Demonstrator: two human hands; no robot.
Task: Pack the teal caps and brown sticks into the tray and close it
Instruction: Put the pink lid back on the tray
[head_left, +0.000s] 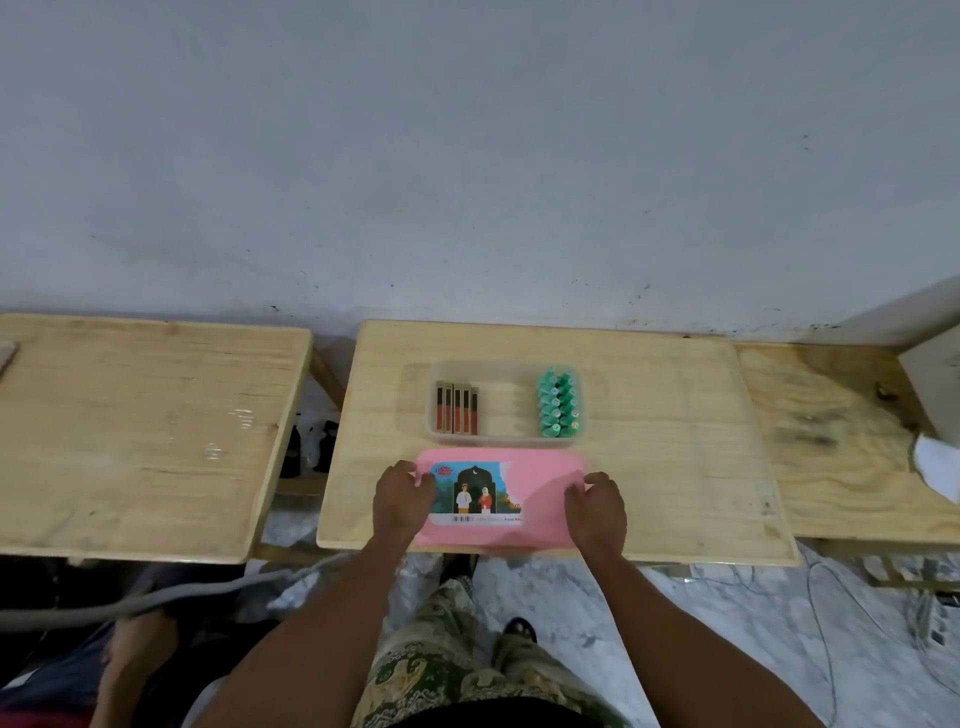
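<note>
A clear plastic tray (511, 440) sits on the middle wooden table (665, 467). Inside it, several brown sticks (457, 410) lie side by side at the left end, and several teal caps (558, 402) stand packed at the right end. Just in front of the tray lies a pink lid (540, 509) with a colourful picture label. My left hand (402, 499) grips the lid's left edge with curled fingers. My right hand (597, 504) grips its right edge the same way. The lid is apart from the tray, near the table's front edge.
A second wooden table (140, 436) stands to the left across a gap. A third wooden surface (841, 452) adjoins on the right, with a white cloth (937, 467) at its edge. A grey wall rises behind. Cables lie on the floor at the right.
</note>
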